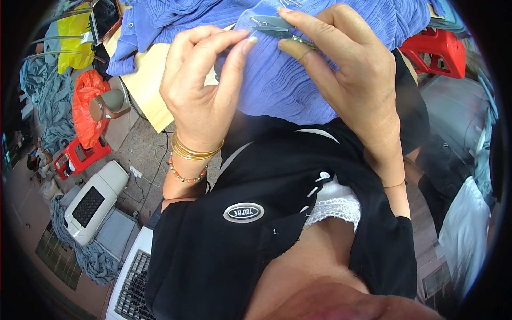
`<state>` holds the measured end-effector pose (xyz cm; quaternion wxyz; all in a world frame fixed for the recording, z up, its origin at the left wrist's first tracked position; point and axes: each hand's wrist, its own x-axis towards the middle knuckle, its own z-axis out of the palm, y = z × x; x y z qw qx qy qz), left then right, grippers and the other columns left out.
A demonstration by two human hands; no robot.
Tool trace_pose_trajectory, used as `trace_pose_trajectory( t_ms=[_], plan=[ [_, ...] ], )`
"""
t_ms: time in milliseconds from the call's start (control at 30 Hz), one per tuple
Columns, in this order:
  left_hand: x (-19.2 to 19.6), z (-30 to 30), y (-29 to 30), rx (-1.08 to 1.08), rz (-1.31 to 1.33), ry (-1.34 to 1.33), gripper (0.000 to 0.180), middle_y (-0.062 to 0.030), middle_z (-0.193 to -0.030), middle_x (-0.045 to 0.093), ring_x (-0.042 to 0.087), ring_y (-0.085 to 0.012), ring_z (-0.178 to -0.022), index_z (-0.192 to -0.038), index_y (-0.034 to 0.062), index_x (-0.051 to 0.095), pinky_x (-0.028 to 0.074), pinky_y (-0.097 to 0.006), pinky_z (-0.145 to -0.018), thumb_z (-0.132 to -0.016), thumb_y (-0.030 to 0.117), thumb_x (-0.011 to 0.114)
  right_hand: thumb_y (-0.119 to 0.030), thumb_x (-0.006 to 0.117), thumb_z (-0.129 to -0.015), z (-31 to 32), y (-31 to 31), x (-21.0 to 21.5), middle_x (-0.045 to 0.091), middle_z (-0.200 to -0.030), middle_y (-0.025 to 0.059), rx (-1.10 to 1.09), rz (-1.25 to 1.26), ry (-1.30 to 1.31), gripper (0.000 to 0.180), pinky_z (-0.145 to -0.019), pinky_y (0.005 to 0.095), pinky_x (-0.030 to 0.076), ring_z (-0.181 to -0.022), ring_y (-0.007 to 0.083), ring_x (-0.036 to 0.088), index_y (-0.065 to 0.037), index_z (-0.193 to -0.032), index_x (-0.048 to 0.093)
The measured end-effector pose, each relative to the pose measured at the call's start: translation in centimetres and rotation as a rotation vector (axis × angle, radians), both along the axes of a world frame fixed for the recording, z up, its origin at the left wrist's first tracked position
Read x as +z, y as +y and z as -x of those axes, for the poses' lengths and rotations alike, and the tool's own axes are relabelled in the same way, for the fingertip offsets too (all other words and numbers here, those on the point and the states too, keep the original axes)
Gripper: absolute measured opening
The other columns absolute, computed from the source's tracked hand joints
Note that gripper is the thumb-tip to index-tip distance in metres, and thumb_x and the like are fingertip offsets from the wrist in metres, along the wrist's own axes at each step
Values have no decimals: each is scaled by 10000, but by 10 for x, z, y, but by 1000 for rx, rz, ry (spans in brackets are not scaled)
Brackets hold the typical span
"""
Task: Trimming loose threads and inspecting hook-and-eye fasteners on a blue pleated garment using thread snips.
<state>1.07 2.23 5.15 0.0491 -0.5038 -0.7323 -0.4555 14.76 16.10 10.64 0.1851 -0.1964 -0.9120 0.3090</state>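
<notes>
A crinkled blue garment (288,85) spreads over the table and hangs down toward my lap. My right hand (354,66) grips a small pair of thread snips (272,28) between thumb and fingers, blades pointing left. A tan wrap covers the tip of the right thumb. Thumb and forefinger of my left hand (197,80) pinch together just left of the blade tips, over the cloth. Whatever is in that pinch is too small to make out. Pale thread-like bits (260,22) show on the garment by the blades.
A pale wooden tabletop (146,88) shows at the left. Beyond it are a red plastic bag (88,109), a yellow bag (74,37), a red stool (85,159) and heaped grey-blue cloth (45,98). Another red stool (445,50) stands at the right. Cables (146,184) trail across the floor.
</notes>
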Motion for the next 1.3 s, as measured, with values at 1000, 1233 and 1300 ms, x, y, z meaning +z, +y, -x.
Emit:
trace_pose_trajectory(
  t_ms=[1000, 1233, 1300],
  plan=[
    [9, 0, -6, -173, -120, -841, 96, -4, -1000, 609, 544, -53, -881, -1037, -16, 636, 418, -185, -786, -962, 43, 633, -109, 768, -821, 30, 26, -79, 577, -767, 99, 260, -198, 1006, 267, -564, 330, 469, -640, 245, 597, -26, -1069, 715],
    [-2, 8, -15, -87, -65, -722, 149, -5, -977, 595, 542, -63, -884, -1077, 3, 634, 444, -205, -772, -955, 86, 659, -105, 776, -810, 8, 14, -38, 568, -734, 87, 192, 96, 587, 245, -560, 327, 441, -630, 235, 566, -22, -1036, 730],
    [0, 7, -17, -48, -31, -741, 186, -6, -970, 592, 540, -61, -876, -1110, 5, 625, 446, -202, -769, -948, 87, 668, -108, 789, -791, -9, 15, -28, 567, -737, 74, 88, 235, 168, 269, -558, 327, 427, -628, 226, 554, -31, -1044, 734]
  ],
)
